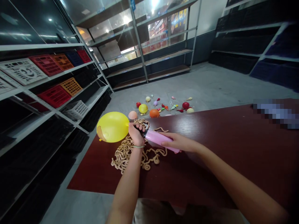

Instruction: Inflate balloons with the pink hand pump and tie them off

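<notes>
A pink hand balloon pump (154,137) with a black end slants above the table. My left hand (135,134) is closed round that black end and the neck of an inflated yellow balloon (114,127); its fingers hide where the two meet. The balloon sticks out to the left, past the table's edge. Wrapped round the pink barrel, nearer its far right end, is my right hand (174,141). Below my left hand lies a tangled heap of tan, cord-like strands (125,152), partly covered by my forearm.
The dark red table (210,149) spans the front. Several small balloons, among them an orange one (154,113), lie on the grey floor (210,84) beyond it. Shelves with plastic crates (56,95) stand left, and a metal rack (144,67) at the back. A blurred item (277,113) rests far right.
</notes>
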